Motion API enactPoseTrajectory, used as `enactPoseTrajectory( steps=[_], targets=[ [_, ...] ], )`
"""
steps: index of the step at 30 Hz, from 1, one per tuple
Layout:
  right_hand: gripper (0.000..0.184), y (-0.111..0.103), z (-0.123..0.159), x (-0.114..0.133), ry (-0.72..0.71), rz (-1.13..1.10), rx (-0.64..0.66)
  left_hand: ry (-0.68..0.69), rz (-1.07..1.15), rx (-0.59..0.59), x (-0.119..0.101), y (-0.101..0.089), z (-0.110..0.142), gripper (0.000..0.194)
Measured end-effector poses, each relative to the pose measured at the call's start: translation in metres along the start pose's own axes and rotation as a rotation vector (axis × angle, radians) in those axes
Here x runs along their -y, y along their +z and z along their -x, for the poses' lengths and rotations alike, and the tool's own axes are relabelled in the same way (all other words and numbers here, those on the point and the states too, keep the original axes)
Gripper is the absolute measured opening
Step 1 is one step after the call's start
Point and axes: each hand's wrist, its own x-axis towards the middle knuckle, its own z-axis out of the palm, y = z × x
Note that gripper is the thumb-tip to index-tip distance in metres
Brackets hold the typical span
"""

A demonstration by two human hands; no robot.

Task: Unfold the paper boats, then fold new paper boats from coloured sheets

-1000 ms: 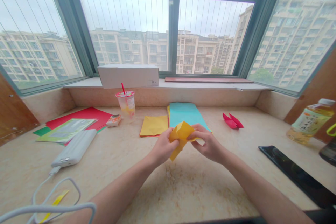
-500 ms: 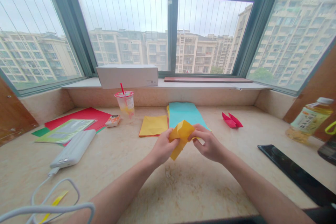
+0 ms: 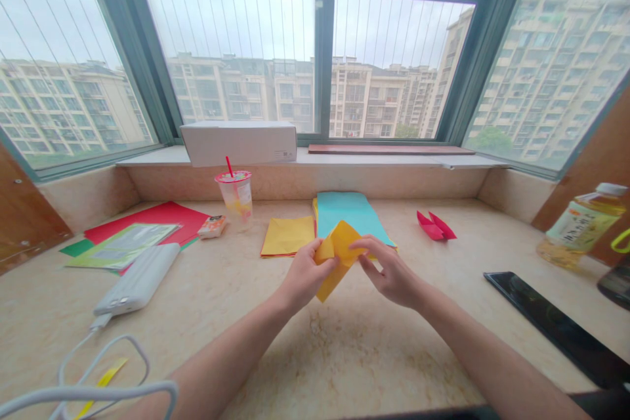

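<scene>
A partly folded sheet of yellow paper point(image 3: 339, 256) is held up above the counter, creased and with its lower end pointing down. My left hand point(image 3: 311, 272) pinches its left side, thumb lying across the front. At its right edge, my right hand point(image 3: 386, 269) has its fingers bent against the paper, the fingertips partly hidden. Just behind are a stack of yellow square sheets point(image 3: 288, 236) and a stack topped by light blue sheets point(image 3: 347, 210). Off to the right lies a folded red paper piece point(image 3: 436, 226).
On the left are red sheets point(image 3: 162, 213), a white power bank point(image 3: 140, 279) with a cable point(image 3: 138, 341), a small packet point(image 3: 212, 226) and a drink cup point(image 3: 235, 197). A dark phone point(image 3: 546, 321) and a bottle point(image 3: 581, 226) stand right. A white box point(image 3: 239, 144) sits on the sill.
The yellow paper has turned slightly, and its right-hand fold looks more spread. My right fingers have shifted a little along its edge; my left hand has hardly moved.
</scene>
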Motion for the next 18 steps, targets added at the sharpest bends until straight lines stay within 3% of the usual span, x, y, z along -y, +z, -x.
enactPoseTrajectory(
  steps=[9, 18],
  targets=[
    [0.039, 0.01, -0.006, -0.003, 0.242, -0.507, -0.144, 0.024, -0.055, -0.05, 0.0, 0.0, -0.001, 0.023],
    [0.049, 0.012, -0.008, -0.003, 0.312, -0.585, -0.032, 0.036, -0.009, -0.062, -0.002, 0.0, 0.0, 0.03]
  ],
)
